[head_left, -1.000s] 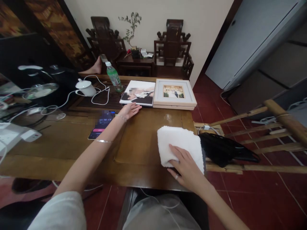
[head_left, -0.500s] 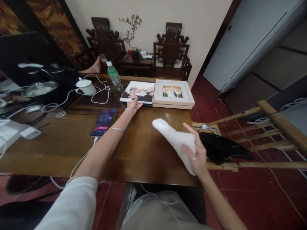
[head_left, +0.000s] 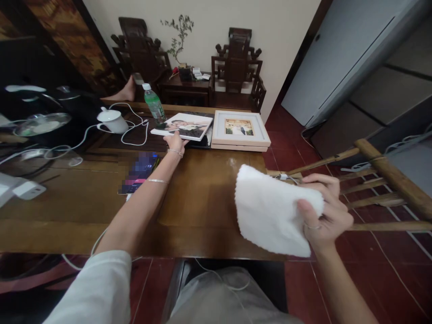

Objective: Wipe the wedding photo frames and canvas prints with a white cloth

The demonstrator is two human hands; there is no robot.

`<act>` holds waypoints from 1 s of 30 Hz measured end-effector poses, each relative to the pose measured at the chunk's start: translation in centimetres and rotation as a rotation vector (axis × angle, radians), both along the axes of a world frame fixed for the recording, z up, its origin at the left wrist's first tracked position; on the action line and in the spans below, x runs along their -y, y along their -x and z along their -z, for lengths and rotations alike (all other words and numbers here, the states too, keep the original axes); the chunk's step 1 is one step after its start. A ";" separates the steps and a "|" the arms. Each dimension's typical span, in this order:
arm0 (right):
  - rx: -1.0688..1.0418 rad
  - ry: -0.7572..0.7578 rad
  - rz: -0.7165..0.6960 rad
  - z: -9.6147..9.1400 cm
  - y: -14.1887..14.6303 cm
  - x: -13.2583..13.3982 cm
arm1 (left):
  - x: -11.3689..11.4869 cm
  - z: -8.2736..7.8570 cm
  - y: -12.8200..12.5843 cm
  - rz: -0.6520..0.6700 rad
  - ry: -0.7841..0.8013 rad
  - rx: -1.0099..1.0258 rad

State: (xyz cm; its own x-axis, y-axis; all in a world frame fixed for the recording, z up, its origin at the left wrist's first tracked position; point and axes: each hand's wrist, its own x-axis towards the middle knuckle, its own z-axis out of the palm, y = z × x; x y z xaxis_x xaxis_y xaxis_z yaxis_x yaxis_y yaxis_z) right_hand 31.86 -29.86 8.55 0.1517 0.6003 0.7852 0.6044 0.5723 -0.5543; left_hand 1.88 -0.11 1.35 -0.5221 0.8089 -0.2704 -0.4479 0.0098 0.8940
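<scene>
A folded white cloth [head_left: 270, 209] is pinched between the thumb and fingers of my right hand [head_left: 326, 211], over the right front of the wooden table [head_left: 192, 189]. At the far side, my left hand [head_left: 176, 141] grips the near edge of a white-edged photo panel [head_left: 187, 127] with a picture of people on it. The panel is tilted, its left side raised off a dark item underneath. To its right, a light wooden picture frame [head_left: 241, 130] with a white mat and small photo lies flat on the table.
A green-labelled bottle [head_left: 154, 104], a lidded white cup [head_left: 112, 120] and white cables stand or lie at the left back. A phone [head_left: 140, 173] rests beside my left forearm. Right of the table is a bamboo chair [head_left: 391, 180]. Another person's foot [head_left: 128, 90] shows beyond the table.
My left hand has lifted the photo panel's left side and shifted it left. My right hand has moved right with the cloth, which now hangs broad instead of narrow.
</scene>
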 end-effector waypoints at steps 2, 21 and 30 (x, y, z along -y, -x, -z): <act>0.010 0.022 0.035 0.0 -0.7 0.0 | 0.8 -0.7 1.2 0.020 -0.035 -0.003; -0.677 0.807 0.297 -1.8 -4.4 0.1 | 20.0 -5.7 7.3 0.197 -0.122 -0.068; 0.182 0.367 0.431 -1.1 -5.7 -0.3 | 23.8 -3.2 6.5 0.462 -0.030 -0.055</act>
